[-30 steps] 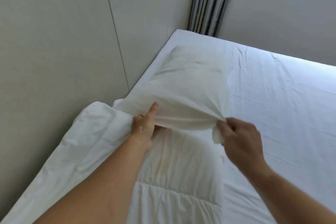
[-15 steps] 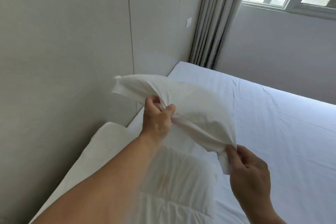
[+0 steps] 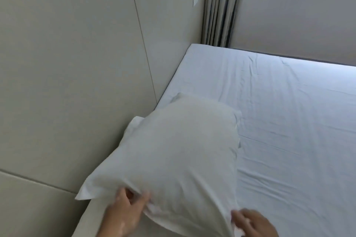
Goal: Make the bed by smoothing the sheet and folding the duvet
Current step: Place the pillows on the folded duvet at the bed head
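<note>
One plump white fabric pillow (image 3: 183,150) rests on one lightly creased white bed sheet (image 3: 289,121) beside the pale panelled wall (image 3: 77,63). Two hands: left hand (image 3: 125,211) grips its near edge, right hand (image 3: 252,223) pinches its near corner.

I hold the white pillow (image 3: 183,150) by its near end, my left hand (image 3: 123,215) pinching the cloth close to the near left corner flap and my right hand (image 3: 252,223), blurred, curled on the near right corner. It is plump and lightly creased, lying lengthwise along the left edge of the bed with its far end down on the sheet (image 3: 289,121). The sheet is white and spread flat to the bed's far left corner and far edge, with faint creases and straight fold lines across it.
</note>
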Available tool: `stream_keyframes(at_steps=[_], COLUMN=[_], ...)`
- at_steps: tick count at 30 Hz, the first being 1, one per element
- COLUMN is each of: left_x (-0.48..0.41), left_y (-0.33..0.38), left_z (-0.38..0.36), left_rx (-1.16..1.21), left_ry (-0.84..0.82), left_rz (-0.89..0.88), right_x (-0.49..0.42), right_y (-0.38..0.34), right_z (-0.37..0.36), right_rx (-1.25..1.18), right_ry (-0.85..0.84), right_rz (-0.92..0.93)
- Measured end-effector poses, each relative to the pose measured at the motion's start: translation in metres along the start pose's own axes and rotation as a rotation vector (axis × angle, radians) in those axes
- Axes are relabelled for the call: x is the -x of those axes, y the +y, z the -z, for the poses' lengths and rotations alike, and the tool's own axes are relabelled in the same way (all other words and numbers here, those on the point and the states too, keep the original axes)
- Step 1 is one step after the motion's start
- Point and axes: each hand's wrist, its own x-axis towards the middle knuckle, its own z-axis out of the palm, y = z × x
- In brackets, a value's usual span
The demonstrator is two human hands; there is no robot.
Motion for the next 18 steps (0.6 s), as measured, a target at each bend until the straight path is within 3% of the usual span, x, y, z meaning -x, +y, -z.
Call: stream_keyframes(at_steps=[2, 4, 5, 8, 11, 15, 18], left_x=[-0.024, -0.049, -0.067, -0.123, -0.152, -0.164, -0.165], left_y=[0.018, 0.051, 0.068, 0.101, 0.104, 0.089, 0.081], left_z=[0.034, 0.058, 0.064, 0.069, 0.057, 0.038, 0.033], left_rx=[-0.175, -0.223, -0.242, -0.288, -0.136, -0.077, 0.110], left_ry=[0.254, 0.376, 0.349, 0.057, -0.160, -0.229, -0.261], left_rz=[-0.063, -0.230, -0.276, -0.211, -0.142, -0.102, -0.057], right_x=[-0.018, -0.041, -0.053, -0.082, -0.095, -0.104, -0.102], right_y=[0.005, -0.009, -0.020, -0.050, -0.057, -0.045, -0.042], right_z=[0.000, 0.001, 0.001, -0.004, -0.016, -0.026, -0.033], right_rx=[-0.100, -0.149, -0.179, -0.252, -0.294, -0.421, -0.488], right_ry=[0.135, 0.094, 0.053, 0.022, 0.045, 0.031, 0.002], right_rz=[-0.048, -0.111, -0.136, -0.164, -0.165, -0.155, -0.102])
